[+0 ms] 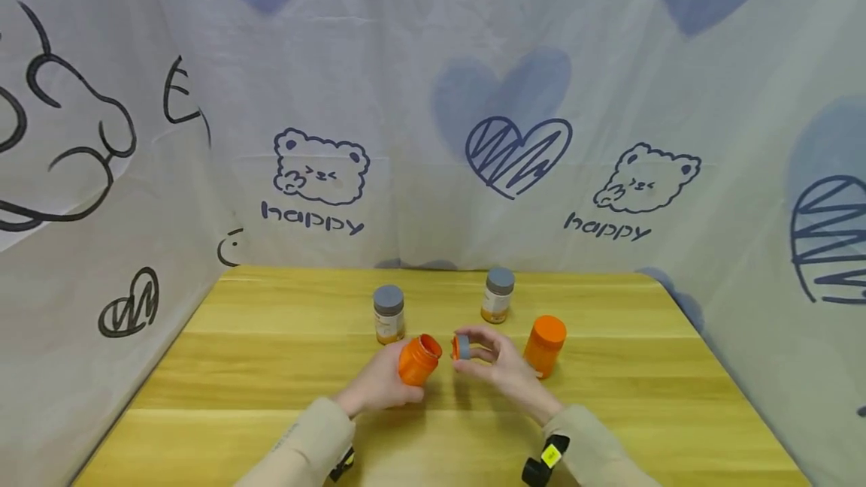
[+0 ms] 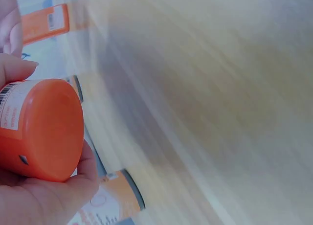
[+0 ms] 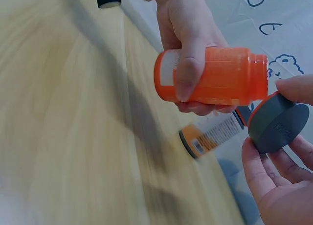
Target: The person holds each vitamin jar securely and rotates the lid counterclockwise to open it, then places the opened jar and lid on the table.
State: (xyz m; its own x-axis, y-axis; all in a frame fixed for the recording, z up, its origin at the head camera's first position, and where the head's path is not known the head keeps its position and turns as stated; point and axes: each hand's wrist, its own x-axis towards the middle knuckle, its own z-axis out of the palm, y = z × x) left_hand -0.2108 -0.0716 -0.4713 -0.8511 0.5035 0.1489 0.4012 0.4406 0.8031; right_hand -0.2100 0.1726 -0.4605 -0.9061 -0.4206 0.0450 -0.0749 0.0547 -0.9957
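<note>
My left hand [image 1: 384, 380] grips an orange plastic bottle [image 1: 416, 364] around its body. The bottle has no cap on, and in the head view it tilts so that its mouth faces up and to the right. A white label with a barcode shows in the left wrist view, beside the smooth orange base. Just right of the mouth, my right hand [image 1: 506, 368] pinches a grey cap [image 3: 281, 124] with an orange inner side between thumb and fingers. The cap stands on edge, its inside turned towards the bottle, with a small gap between them.
Two small bottles with grey lids, one at left [image 1: 389, 316] and one farther back [image 1: 498, 296], stand on the wooden table [image 1: 284, 352]. An orange jar with an orange lid [image 1: 545, 344] stands right of my right hand. A printed white cloth [image 1: 419, 171] hangs behind the table.
</note>
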